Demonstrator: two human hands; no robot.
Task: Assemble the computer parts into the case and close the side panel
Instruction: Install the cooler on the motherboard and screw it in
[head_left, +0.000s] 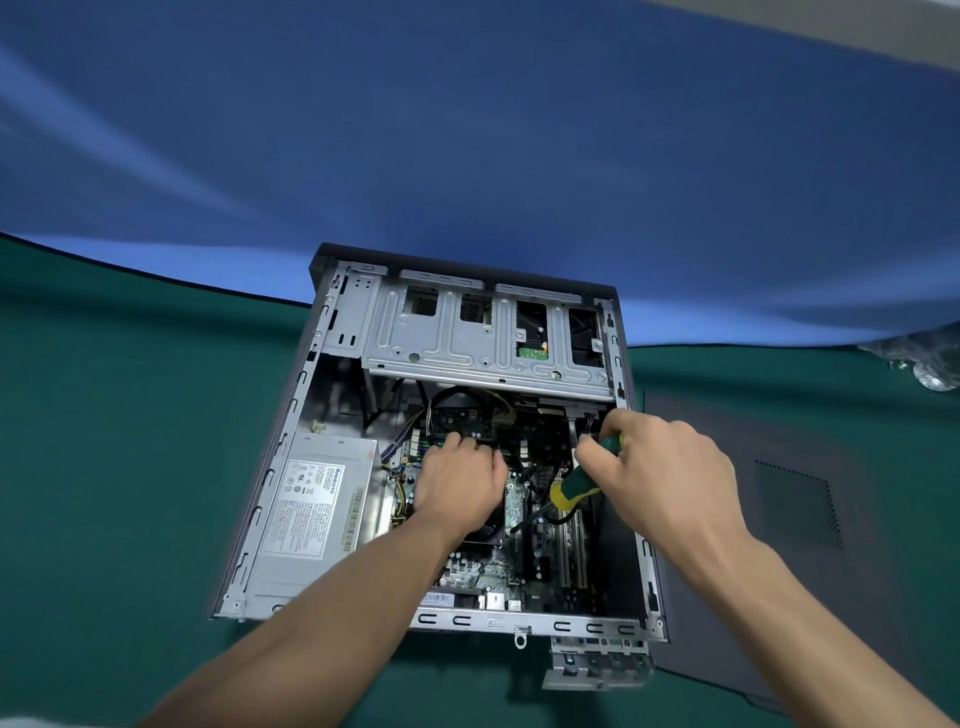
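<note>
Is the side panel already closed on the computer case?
No, the computer case lies open with its motherboard exposed, and the dark side panel lies flat on the table to its right.

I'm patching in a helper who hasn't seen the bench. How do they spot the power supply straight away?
Find the open computer case lying on the green mat. Look in its near-left corner, left of the left hand. The power supply is the plain silver box with a white printed label, unlike the green board beside it.

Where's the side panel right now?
In the head view the side panel lies flat on the green table, just right of the open case, beyond the right hand that holds the screwdriver.
</note>
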